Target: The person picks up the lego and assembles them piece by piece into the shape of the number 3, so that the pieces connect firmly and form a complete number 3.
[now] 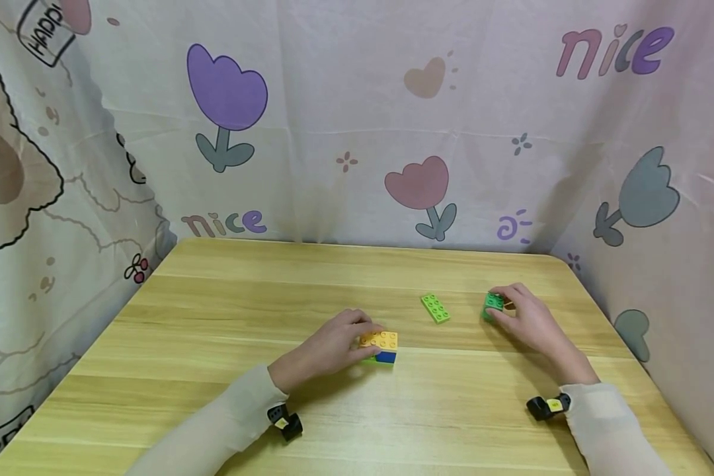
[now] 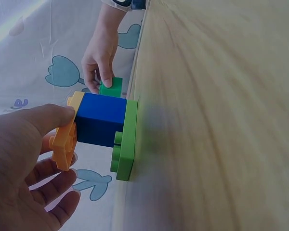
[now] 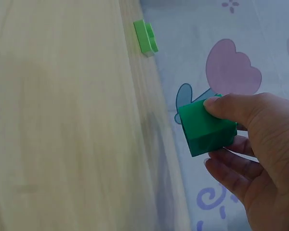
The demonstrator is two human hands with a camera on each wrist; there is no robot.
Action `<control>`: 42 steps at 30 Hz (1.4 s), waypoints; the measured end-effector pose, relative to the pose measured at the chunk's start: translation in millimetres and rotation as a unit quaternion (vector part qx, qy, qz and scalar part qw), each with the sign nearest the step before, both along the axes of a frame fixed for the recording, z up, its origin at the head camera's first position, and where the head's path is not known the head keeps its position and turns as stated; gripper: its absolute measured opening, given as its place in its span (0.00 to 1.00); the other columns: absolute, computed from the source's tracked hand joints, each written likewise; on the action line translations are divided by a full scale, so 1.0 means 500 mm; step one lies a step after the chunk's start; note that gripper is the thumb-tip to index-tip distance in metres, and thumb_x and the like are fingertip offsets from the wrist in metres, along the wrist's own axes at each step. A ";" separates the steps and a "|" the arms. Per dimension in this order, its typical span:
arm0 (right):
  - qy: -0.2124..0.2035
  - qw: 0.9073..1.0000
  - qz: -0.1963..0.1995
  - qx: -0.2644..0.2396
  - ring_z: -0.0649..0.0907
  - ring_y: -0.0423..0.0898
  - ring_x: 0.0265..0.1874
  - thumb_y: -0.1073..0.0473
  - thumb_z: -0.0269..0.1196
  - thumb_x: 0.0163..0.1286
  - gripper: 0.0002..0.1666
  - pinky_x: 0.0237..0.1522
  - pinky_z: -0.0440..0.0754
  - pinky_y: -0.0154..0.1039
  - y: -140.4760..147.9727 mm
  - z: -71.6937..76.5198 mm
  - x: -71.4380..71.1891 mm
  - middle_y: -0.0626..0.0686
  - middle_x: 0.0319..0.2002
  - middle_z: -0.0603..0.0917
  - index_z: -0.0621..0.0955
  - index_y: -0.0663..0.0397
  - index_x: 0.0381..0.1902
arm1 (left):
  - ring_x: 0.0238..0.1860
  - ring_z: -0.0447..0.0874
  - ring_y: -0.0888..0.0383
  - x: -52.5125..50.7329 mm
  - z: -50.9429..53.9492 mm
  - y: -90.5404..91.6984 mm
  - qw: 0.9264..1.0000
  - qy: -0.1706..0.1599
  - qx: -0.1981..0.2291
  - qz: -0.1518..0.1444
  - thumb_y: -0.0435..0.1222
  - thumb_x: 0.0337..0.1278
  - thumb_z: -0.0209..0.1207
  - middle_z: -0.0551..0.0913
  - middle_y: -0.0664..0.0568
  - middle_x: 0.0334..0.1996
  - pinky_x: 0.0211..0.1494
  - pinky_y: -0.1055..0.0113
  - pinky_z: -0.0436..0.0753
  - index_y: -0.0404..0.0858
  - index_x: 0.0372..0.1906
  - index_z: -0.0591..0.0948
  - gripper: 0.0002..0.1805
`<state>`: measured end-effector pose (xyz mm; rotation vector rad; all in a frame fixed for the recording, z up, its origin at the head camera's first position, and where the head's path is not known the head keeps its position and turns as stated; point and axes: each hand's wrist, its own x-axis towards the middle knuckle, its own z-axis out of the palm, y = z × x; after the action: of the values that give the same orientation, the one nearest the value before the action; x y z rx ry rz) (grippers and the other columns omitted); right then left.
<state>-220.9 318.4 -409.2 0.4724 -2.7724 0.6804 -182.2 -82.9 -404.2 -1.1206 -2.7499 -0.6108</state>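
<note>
My left hand (image 1: 327, 342) holds a small block stack by its top, the thumb on the edge of a yellow-orange studded plate (image 1: 387, 340). Under that plate sits a blue brick (image 2: 102, 118), and a light green plate (image 2: 129, 144) forms the bottom, against the table. Both the orange and green plates jut out past the blue brick. To the right, my right hand (image 1: 531, 322) pinches a darker green brick (image 3: 207, 127) between thumb and fingers, with the brick off the tabletop in the right wrist view. A loose light green plate (image 1: 435, 308) lies between the hands, touched by neither.
The wooden table (image 1: 226, 284) reaches back to a printed curtain (image 1: 333, 99), which also hangs along the left and right sides. Small black cameras are strapped at both wrists over light sleeves (image 1: 232, 410).
</note>
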 end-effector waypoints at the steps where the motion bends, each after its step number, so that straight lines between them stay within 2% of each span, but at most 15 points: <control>1: 0.002 1.000 0.001 0.000 0.79 0.56 0.45 0.54 0.66 0.68 0.25 0.48 0.78 0.56 -0.002 0.002 0.001 0.58 0.48 0.76 0.77 0.61 0.58 | 0.45 0.72 0.61 0.000 0.000 0.000 1.000 0.000 0.000 0.000 0.51 0.63 0.61 0.77 0.56 0.47 0.48 0.66 0.76 0.47 0.60 0.81 0.23; 13: 0.025 0.999 0.013 0.016 0.81 0.56 0.43 0.54 0.66 0.68 0.26 0.45 0.78 0.56 -0.029 0.028 0.014 0.59 0.46 0.81 0.77 0.62 0.59 | 0.45 0.73 0.61 -0.001 0.001 -0.001 1.000 0.005 0.003 -0.005 0.51 0.64 0.61 0.77 0.55 0.46 0.48 0.66 0.76 0.47 0.59 0.82 0.22; 21: 0.037 0.998 0.028 0.031 0.80 0.57 0.47 0.54 0.67 0.67 0.26 0.49 0.77 0.59 -0.049 0.041 0.022 0.59 0.47 0.81 0.77 0.63 0.58 | 0.43 0.72 0.61 -0.001 0.001 -0.002 1.000 0.013 0.006 -0.010 0.51 0.64 0.61 0.78 0.56 0.45 0.46 0.67 0.76 0.47 0.59 0.82 0.22; 42: 0.137 0.985 0.096 0.027 0.82 0.51 0.43 0.58 0.73 0.58 0.24 0.45 0.80 0.52 -0.105 0.060 0.050 0.52 0.41 0.82 0.80 0.59 0.51 | 0.45 0.73 0.60 -0.001 0.002 0.000 1.000 0.010 0.001 -0.006 0.51 0.63 0.62 0.78 0.55 0.46 0.48 0.66 0.76 0.47 0.58 0.82 0.22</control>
<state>-195.8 266.0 -379.1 0.7898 -2.5108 0.5357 -182.6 -82.7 -403.3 -1.1385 -2.7277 -0.6000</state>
